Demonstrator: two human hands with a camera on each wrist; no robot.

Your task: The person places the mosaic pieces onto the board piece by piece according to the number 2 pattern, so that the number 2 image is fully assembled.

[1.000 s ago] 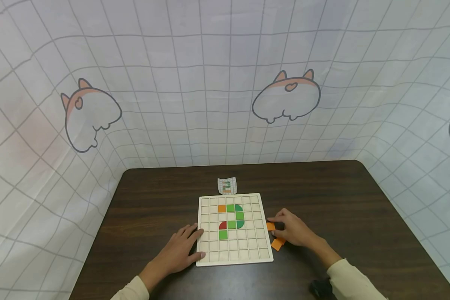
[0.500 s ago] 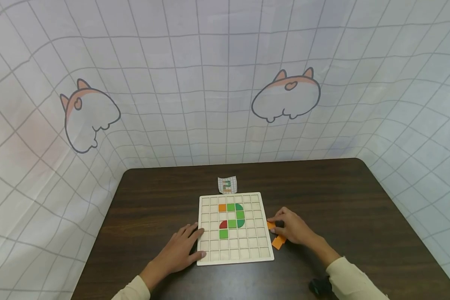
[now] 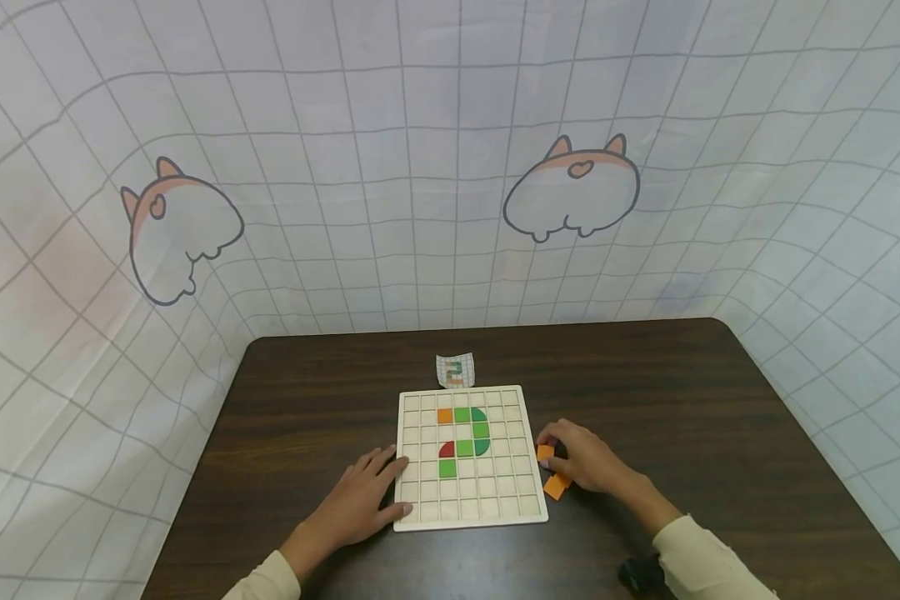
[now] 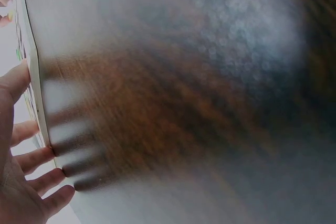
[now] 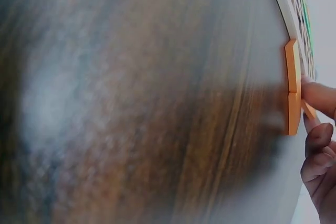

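Observation:
A cream grid board (image 3: 495,487) lies on the dark wooden table. Set in its squares are green, dark green, red and orange pieces, among them a green square tile (image 3: 447,468) and a red quarter-round tile (image 3: 447,450). My left hand (image 3: 356,504) rests along the board's left edge, fingers spread and thumb on the near corner. Just off the right edge, my right hand (image 3: 588,458) pinches an orange square tile (image 3: 545,452) between thumb and finger. Below that hand lie more orange tiles (image 3: 556,487), partly covered by it; the right wrist view shows two orange tiles (image 5: 292,87) end to end.
Behind the board lies a small pattern card (image 3: 455,371) with a coloured grid. A black object (image 3: 640,575) sits by the right sleeve. A white checked curtain (image 3: 375,250) with animal drawings surrounds the table (image 3: 322,392).
The orange tile and the right fingertips have shifted slightly right, away from the board's edge. My left hand has stayed put.

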